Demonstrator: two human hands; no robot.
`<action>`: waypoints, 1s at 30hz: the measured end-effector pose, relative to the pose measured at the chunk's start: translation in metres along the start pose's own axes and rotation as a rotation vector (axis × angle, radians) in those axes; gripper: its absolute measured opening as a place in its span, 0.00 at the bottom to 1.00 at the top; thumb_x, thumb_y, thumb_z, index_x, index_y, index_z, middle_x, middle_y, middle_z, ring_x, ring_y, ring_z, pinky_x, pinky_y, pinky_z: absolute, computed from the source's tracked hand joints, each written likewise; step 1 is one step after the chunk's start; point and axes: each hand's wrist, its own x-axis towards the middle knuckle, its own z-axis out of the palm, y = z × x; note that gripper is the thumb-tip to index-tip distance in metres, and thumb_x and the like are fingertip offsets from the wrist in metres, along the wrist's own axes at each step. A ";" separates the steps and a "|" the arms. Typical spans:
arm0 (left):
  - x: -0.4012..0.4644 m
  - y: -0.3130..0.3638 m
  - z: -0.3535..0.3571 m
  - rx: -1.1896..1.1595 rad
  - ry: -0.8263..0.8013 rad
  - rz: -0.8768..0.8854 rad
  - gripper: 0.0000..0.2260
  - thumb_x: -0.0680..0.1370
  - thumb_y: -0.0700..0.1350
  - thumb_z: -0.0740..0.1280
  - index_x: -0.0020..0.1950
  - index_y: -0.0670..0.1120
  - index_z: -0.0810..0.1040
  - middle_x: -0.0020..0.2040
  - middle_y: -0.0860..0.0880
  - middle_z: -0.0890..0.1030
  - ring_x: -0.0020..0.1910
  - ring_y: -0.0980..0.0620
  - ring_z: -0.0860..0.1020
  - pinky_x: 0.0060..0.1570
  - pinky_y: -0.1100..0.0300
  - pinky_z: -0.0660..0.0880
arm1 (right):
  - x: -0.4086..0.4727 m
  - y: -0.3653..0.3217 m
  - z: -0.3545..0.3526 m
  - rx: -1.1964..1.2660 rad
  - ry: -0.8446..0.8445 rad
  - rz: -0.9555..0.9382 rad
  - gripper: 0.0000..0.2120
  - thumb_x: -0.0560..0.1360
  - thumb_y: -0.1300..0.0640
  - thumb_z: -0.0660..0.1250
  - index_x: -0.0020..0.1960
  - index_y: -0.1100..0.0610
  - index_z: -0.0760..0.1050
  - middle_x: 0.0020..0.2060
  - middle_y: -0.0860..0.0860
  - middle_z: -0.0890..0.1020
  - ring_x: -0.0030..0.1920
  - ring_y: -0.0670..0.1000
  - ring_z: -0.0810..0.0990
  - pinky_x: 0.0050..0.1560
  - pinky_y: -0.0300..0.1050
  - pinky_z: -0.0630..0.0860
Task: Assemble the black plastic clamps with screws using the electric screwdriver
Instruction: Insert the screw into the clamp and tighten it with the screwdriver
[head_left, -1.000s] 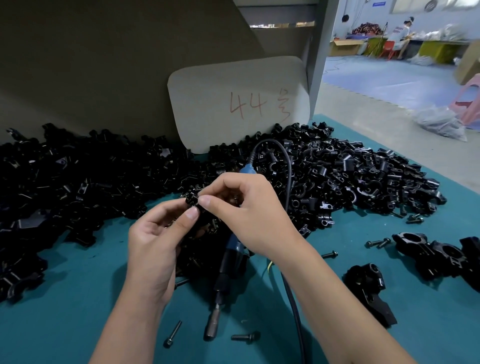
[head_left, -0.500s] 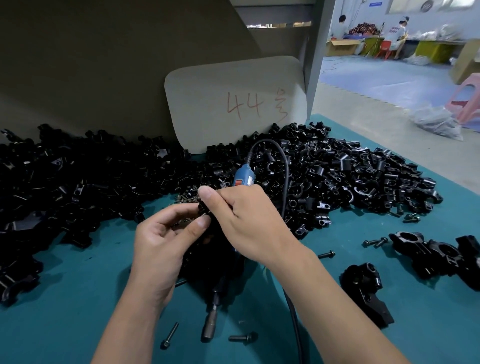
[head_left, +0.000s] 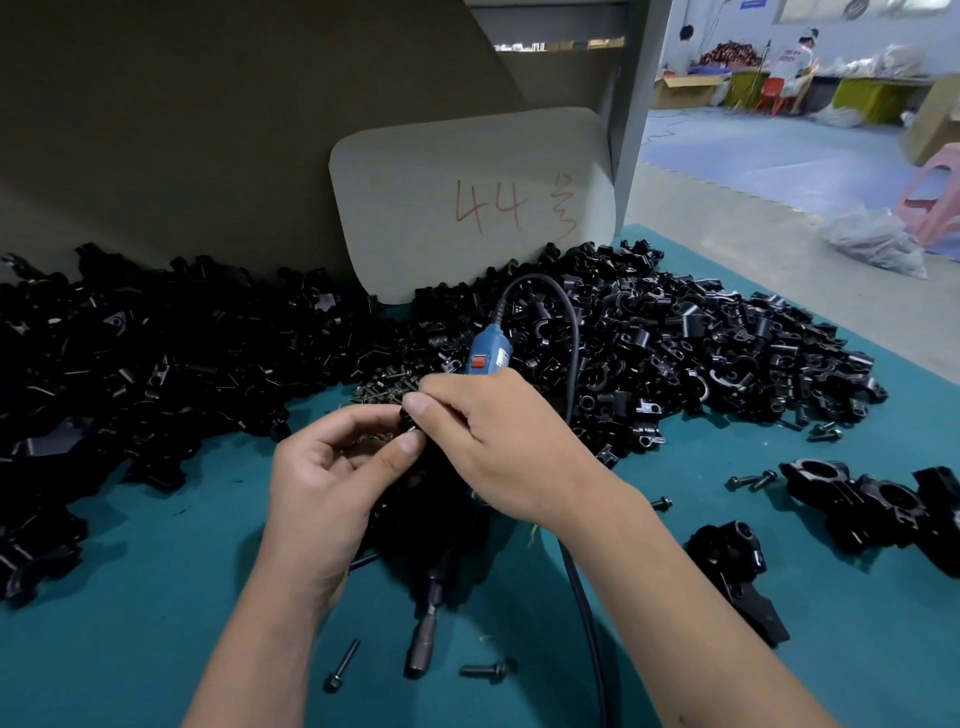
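A: Black plastic everywhere. The clamp pile (head_left: 675, 343) is barely dented; only a few finished clamps (head_left: 872, 499) sit at the right edge of the mat (head_left: 130, 597).

B: Hands?

A: Left hand (head_left: 332, 483) and right hand (head_left: 498, 441) both pinch one small black clamp piece (head_left: 411, 422) above the screwdriver (head_left: 480, 358), which lies idle.

B: Screws?

A: Loose screws (head_left: 488, 669) nearby, none driven yet. Almost everything left.
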 end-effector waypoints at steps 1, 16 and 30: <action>-0.001 -0.001 0.000 0.011 -0.010 0.004 0.16 0.66 0.49 0.79 0.51 0.45 0.88 0.49 0.40 0.87 0.46 0.44 0.87 0.47 0.57 0.84 | 0.000 0.000 0.000 -0.015 0.018 0.008 0.25 0.85 0.43 0.59 0.31 0.46 0.62 0.25 0.45 0.69 0.30 0.49 0.70 0.35 0.48 0.68; 0.001 0.000 -0.004 -0.008 0.019 0.001 0.15 0.65 0.49 0.79 0.50 0.46 0.88 0.48 0.42 0.88 0.44 0.47 0.87 0.45 0.61 0.82 | 0.000 -0.002 0.005 -0.045 0.010 0.004 0.19 0.86 0.43 0.57 0.38 0.48 0.66 0.28 0.47 0.72 0.32 0.49 0.72 0.36 0.47 0.67; 0.001 0.001 0.003 -0.088 0.030 -0.027 0.15 0.64 0.47 0.78 0.49 0.45 0.88 0.47 0.41 0.88 0.44 0.48 0.87 0.45 0.61 0.83 | 0.000 -0.001 0.003 -0.003 0.023 0.042 0.19 0.85 0.40 0.55 0.41 0.50 0.68 0.29 0.47 0.74 0.34 0.52 0.74 0.39 0.54 0.74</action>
